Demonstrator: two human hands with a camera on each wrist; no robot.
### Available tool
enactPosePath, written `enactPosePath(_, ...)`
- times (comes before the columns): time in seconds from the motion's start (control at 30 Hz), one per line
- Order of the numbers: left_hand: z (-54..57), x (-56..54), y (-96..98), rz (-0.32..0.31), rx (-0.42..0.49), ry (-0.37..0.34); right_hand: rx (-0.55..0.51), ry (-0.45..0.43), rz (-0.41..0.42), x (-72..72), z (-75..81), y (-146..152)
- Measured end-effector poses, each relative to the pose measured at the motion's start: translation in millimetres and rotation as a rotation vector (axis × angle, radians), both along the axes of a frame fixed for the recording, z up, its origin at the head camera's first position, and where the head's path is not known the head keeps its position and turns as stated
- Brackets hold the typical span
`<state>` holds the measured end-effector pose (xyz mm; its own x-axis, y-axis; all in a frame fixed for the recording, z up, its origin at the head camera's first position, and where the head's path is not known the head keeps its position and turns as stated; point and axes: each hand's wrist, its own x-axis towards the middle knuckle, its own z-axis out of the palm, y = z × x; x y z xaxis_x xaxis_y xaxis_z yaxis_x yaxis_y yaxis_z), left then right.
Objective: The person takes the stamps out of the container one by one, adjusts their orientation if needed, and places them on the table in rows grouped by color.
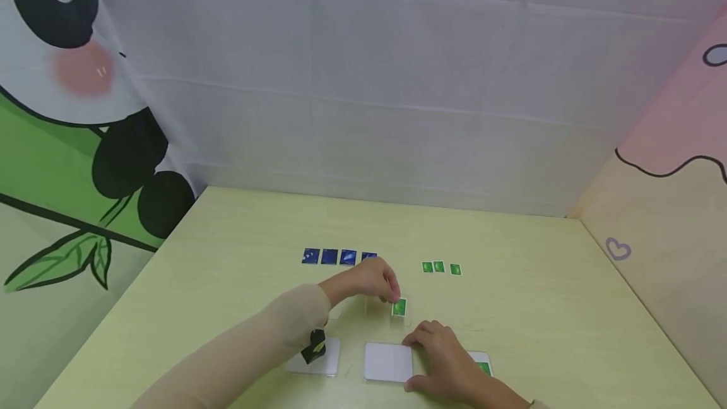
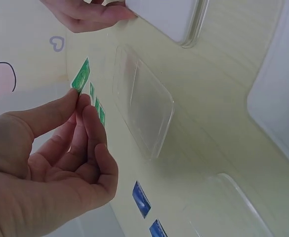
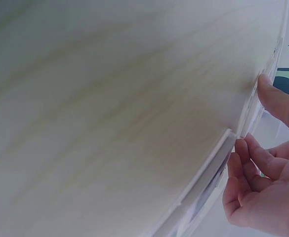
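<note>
Four small dark-blue rect. cards point(image 1: 329, 257) lie on the pale-yellow table point(image 1: 522, 308), the L hand point(image 1: 369, 279) pinches a small white-edged green rect. card point(image 1: 399, 308) above it, & a flat white rect. case point(image 1: 388, 362) is gripped at its R end by the R hand point(image 1: 445, 358), apart from the L.

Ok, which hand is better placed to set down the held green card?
Left, probably: the left hand already pinches the green card, while the right hand holds the white box.

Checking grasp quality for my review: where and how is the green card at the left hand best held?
The green card is thin and flat, so probably pinch one edge between thumb and finger, coming from the left, as the left hand does.
</note>
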<state>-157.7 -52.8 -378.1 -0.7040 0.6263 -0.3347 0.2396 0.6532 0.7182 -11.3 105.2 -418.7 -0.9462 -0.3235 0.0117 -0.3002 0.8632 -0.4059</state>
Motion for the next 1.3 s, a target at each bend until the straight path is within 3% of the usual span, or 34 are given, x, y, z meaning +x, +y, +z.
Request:
enactPosePath(0.7,7.8,-22.1,18.8,0.073,-0.023,0.055,-0.010,-0.025,-0.011,-0.9,-3.8,2.4)
enactPosePath(0.97,4.1,-28.2,20.7,0.074,-0.021,0.036,-0.016,-0.089,-0.012,-1.7,-2.6,1.7)
enactPosePath(1.3,0.5,-33.8,25.6,0.071,-0.022,0.040,-0.007,-0.075,-0.012,-1.3,-2.5,1.6)
